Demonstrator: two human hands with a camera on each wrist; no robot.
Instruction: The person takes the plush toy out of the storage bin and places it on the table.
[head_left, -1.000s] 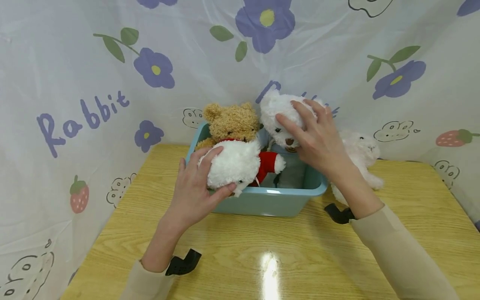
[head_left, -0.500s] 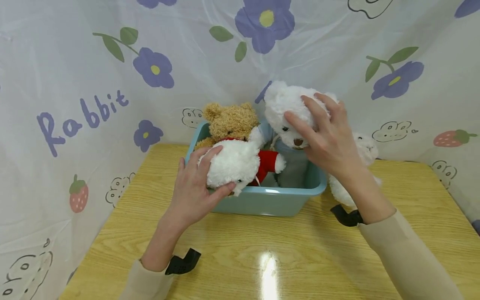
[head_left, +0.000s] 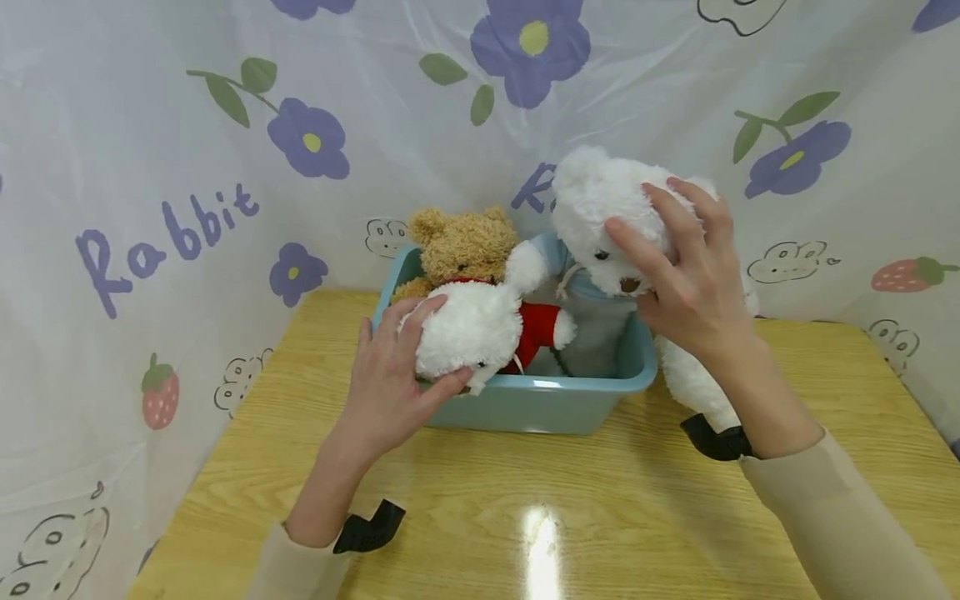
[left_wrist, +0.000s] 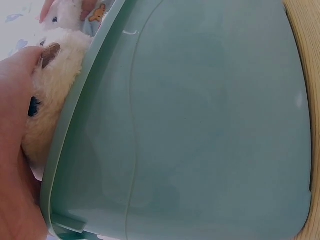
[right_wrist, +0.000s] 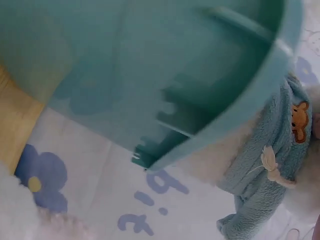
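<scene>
In the head view my right hand (head_left: 693, 292) grips the head of a white teddy bear (head_left: 600, 187) in a blue hoodie. The bear is above the right part of a blue-green plastic bin (head_left: 517, 408). The right wrist view shows its hoodie (right_wrist: 260, 165), with a brown bear patch, beside the bin's rim. My left hand (head_left: 386, 383) holds the head of a white plush toy (head_left: 468, 329) in red clothing, tilted over the bin's near left rim. Behind it a tan teddy bear (head_left: 465, 242) sits in the bin.
Another white plush toy (head_left: 690, 375) is on the wooden table (head_left: 465, 508) right of the bin, partly hidden by my right arm. A cloth (head_left: 420, 142) printed with flowers hangs behind the table. A black wrist mount (head_left: 371, 527) is on my left wrist.
My right hand has moved right and slightly up with the blue-hoodied white teddy bear, and more of its body shows. My left hand has stayed on the red-clothed plush toy.
</scene>
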